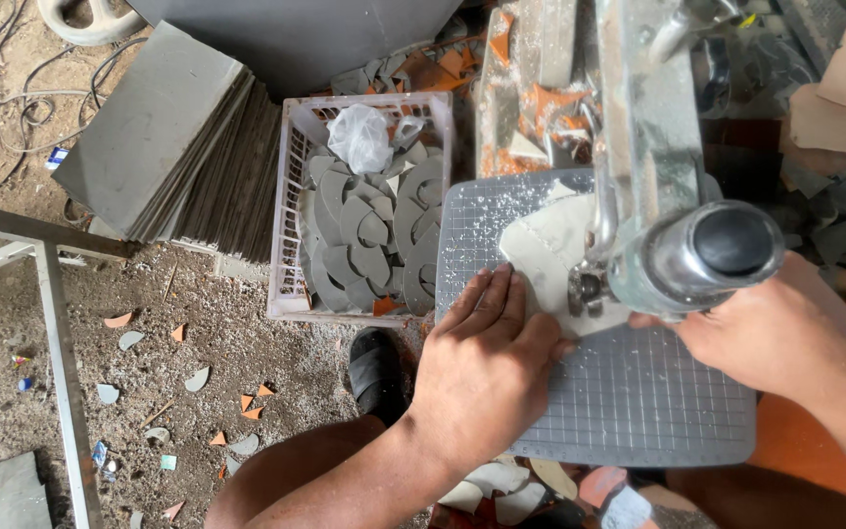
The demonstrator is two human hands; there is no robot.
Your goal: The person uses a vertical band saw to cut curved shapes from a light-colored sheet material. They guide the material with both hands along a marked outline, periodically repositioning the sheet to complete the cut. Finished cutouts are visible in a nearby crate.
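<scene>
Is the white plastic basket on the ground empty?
No, the white plastic lattice basket is filled with curved grey cut pieces, and a crumpled clear plastic bag lies on top of them.

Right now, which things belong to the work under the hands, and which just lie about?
In use:
left hand
right hand
pale sheet piece
grey grid mat
metal machine head

Lying about:
crate of cut grey shapes
stacked grey sheets
floor scraps
</scene>
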